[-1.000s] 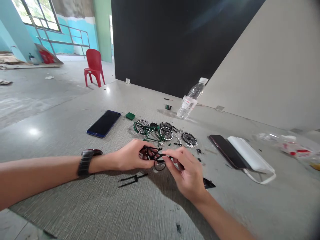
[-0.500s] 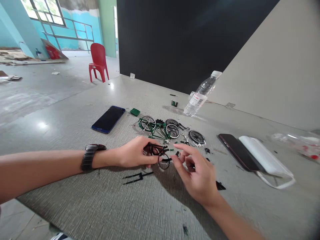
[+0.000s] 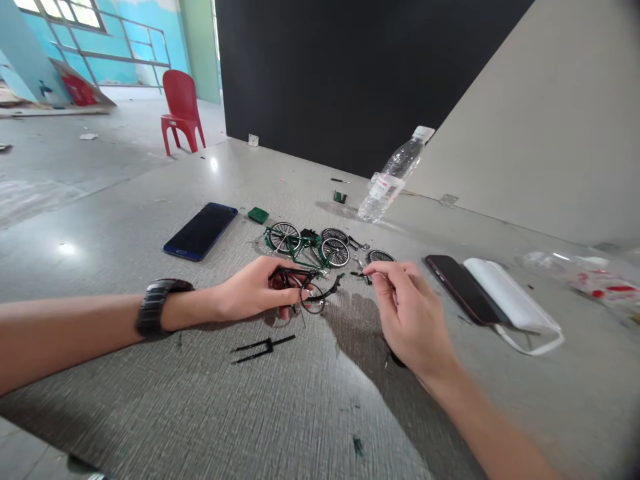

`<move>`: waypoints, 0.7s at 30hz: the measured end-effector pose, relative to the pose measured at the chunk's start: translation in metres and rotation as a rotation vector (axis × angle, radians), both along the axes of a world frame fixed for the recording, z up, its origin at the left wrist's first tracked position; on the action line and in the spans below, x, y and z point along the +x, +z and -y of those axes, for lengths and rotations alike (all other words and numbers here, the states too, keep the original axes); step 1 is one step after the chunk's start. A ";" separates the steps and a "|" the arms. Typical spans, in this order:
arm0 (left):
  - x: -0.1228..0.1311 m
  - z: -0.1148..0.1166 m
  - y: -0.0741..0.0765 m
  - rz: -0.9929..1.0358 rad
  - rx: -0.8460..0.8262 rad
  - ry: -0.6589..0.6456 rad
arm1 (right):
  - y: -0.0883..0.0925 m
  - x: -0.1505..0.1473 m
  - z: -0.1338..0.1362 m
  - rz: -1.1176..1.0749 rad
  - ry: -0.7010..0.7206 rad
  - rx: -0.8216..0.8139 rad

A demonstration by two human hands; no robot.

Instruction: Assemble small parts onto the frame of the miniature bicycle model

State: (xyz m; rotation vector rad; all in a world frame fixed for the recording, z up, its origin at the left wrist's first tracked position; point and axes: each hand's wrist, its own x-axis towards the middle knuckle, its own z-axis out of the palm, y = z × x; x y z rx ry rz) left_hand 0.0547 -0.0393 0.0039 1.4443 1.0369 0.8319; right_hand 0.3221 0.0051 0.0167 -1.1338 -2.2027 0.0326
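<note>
My left hand (image 3: 253,291) is closed around a small black model bicycle frame (image 3: 293,275), with a curved black piece (image 3: 329,288) and a thin dark ring (image 3: 313,300) at its right end. My right hand (image 3: 413,313) hovers to the right, its thumb and index finger bent together; whether anything is between them is hidden. Its fingertips are close to a small black part (image 3: 361,275) on the table. Below my left hand lies a black two-pronged fork (image 3: 269,345). Behind my hands rests a green model bicycle (image 3: 305,248) with spoked wheels.
A loose spoked wheel (image 3: 381,256) lies behind my right hand. A blue phone (image 3: 201,231) and green block (image 3: 258,215) lie at left. A plastic bottle (image 3: 395,177) stands at the back. A dark phone (image 3: 460,290) and white case (image 3: 510,297) lie at right.
My right hand has moved away from the black frame, toward the small parts at the right. My left hand still holds the frame. The whole view has shifted slightly.
</note>
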 end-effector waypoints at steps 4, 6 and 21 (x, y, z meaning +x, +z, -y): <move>0.000 0.001 0.001 0.003 -0.030 0.039 | -0.004 0.001 -0.001 0.072 -0.042 -0.179; 0.000 0.001 0.002 -0.002 -0.036 0.046 | -0.007 -0.001 -0.001 0.118 -0.072 -0.242; 0.003 0.003 0.008 0.167 -0.129 0.224 | 0.005 0.019 -0.013 0.322 -0.071 0.164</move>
